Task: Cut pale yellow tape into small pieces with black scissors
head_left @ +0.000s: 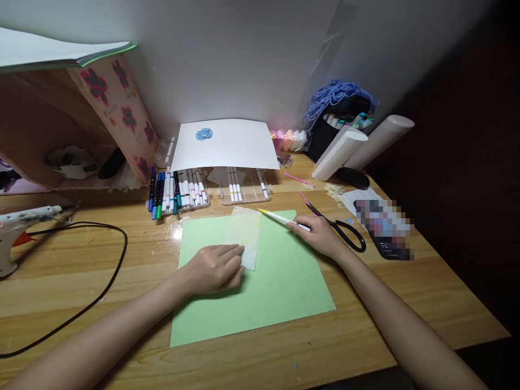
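Observation:
A light green sheet of paper [280, 281] lies on the wooden desk [122, 303]. On it rests a small whitish slip with yellow colouring [246, 230]. My left hand [215, 268] lies flat on the green sheet with its fingertips pressing the slip's lower left edge. My right hand [319, 235] is closed around a white marker with a yellow tip [280, 218]; the tip sits just off the slip's upper right corner.
Black scissors with pink blades [339, 227] lie right of my right hand. Trays of markers [182, 189] and a white sheet with a blue blob [225, 143] stand behind. A glue gun [18, 230] and its black cable [101, 271] occupy the left.

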### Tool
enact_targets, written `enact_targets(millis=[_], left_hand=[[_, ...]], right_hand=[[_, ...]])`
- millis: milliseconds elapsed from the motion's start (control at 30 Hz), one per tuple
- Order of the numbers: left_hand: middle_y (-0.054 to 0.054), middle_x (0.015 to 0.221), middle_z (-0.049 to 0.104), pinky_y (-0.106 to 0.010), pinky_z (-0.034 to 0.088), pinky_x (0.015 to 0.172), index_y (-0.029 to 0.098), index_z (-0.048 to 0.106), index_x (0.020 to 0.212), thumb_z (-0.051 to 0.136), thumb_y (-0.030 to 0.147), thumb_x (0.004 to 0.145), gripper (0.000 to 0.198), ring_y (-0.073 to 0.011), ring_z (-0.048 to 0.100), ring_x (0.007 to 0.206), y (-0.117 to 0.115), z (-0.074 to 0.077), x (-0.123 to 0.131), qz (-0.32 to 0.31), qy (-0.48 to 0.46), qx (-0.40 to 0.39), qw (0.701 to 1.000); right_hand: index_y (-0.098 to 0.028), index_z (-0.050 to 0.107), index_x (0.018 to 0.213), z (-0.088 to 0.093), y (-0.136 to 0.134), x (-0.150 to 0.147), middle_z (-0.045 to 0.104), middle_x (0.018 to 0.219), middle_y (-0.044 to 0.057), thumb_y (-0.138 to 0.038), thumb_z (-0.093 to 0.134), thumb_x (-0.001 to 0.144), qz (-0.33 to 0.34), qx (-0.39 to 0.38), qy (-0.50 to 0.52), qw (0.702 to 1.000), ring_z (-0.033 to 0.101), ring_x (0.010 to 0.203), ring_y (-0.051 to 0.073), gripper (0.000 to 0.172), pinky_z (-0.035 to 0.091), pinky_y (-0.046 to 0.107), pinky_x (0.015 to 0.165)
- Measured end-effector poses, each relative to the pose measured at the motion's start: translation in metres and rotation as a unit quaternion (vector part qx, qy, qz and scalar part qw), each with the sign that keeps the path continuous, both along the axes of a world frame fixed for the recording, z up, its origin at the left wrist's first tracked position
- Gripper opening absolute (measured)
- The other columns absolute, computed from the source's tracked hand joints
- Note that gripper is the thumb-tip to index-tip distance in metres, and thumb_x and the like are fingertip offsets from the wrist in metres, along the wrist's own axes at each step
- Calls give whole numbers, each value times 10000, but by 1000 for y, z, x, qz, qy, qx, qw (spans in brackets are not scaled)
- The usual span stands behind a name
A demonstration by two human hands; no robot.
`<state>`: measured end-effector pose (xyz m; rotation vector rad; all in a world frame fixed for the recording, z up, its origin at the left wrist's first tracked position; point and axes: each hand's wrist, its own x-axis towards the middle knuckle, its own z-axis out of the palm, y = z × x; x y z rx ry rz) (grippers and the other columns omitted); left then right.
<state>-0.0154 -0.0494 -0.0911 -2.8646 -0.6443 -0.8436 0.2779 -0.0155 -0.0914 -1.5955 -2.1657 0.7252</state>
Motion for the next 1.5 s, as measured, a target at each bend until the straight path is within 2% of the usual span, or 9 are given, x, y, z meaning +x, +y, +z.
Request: enact_targets(millis=[300,400,500,633,833,1100,1233,1400,1500], left_hand=[[-83,916,725,-279,595,683,152,546,694,495,166,792,111,-175,693,830,-1,-1,0,0,2,-6,1000],[-85,927,724,-281,595,686,154,545,700,485,170,797,114,-175,690,840,0,-1,-1,-1,5,-13,1000],[-91,959,719,-285,591,718,156,541,704,480,176,800,115,-173,686,863,1,0,-1,-23,8,-27,999],[-113,994,711,-287,587,736,153,536,704,472,173,803,119,-184,679,904,1,1,-1,-76,16,-46,996],[-128,1023,700,-299,591,697,143,540,731,457,171,807,116,-206,674,927,-1,1,-2,-101,29,-68,992],[-123,1012,702,-291,578,750,147,551,737,449,190,807,131,-194,675,908,-1,1,-2,-98,27,-47,994],[-114,988,707,-298,571,774,148,550,735,460,182,796,114,-186,681,863,-2,2,-1,-82,8,-31,996],[-129,1037,692,-305,571,765,149,545,739,447,181,817,130,-188,676,883,-4,1,-1,-46,18,-34,998],[-147,1134,654,-329,556,825,143,547,762,437,189,842,145,-209,647,995,-3,0,-1,-10,37,-51,998]], right_hand=[[-182,495,605,2,-2,1,447,575,-29,-464,431,885,37,-25,8,999,429,559,123,403,283,242,542],[-184,496,601,2,-1,4,427,563,-31,-471,442,877,-2,-5,22,1000,414,550,126,402,286,247,545],[-195,545,746,1,-1,3,414,570,-34,-442,383,909,-65,26,102,992,416,552,136,338,320,252,562],[-200,491,975,-3,-4,-10,528,748,12,-332,330,930,-46,3,181,982,512,691,163,213,406,274,668],[-201,529,945,-1,8,-49,544,967,64,-279,455,862,-30,22,60,998,533,918,212,135,399,314,793],[-182,555,736,-1,38,-81,573,790,28,-272,557,788,-13,25,53,998,534,720,172,103,375,269,647],[-179,548,766,3,38,-71,566,727,9,-298,513,811,-30,27,78,996,526,675,156,132,383,248,611],[-185,521,754,0,38,-39,535,675,-5,-394,517,804,-135,35,112,984,505,624,155,215,387,254,589],[-185,542,874,0,32,-27,558,761,28,-429,510,818,-171,73,89,978,536,711,193,252,414,295,665]])
